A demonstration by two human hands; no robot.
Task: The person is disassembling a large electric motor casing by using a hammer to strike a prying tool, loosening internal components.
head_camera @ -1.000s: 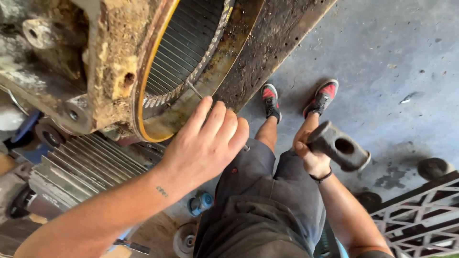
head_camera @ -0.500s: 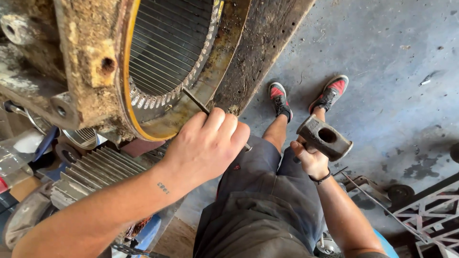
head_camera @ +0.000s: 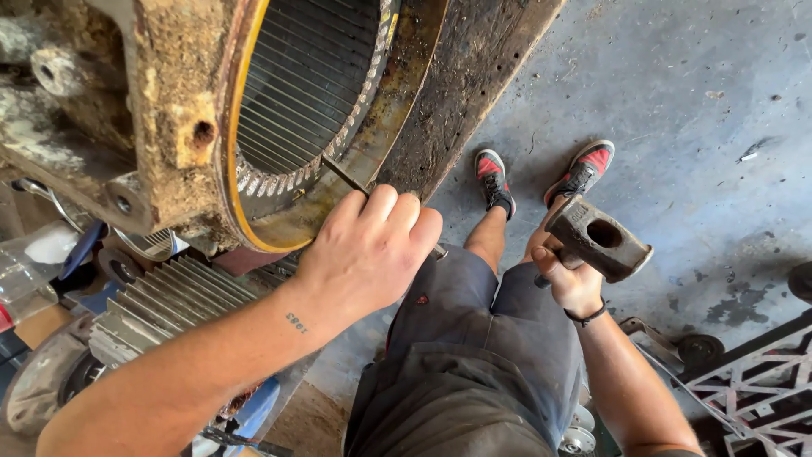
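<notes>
Left hand: my left hand is wrapped shut around a thin dark metal rod, fingers curled together over it, knuckles up.
Rod: its free end slants up and left from my fist and its tip rests at the inner edge of the rusty housing, just beside the yellow ring and the toothed band below the slots.
Right hand: my right hand is clenched on the short handle of a heavy hammer, held out to the right, well apart from the rod.
Hammer: block-shaped grey head with a hole through its side, tilted, hanging over the concrete floor near my right shoe.
Housing: big round casing, crusted brown, with a dark ribbed bore and a bolt hole on its flange.
Below it: a grey finned casing lies under my left forearm.
Labels and packages: a clear plastic bottle sits at the left edge; I cannot make out any label on it.
Floor: red and black shoes side by side; black metal grating at the lower right.
</notes>
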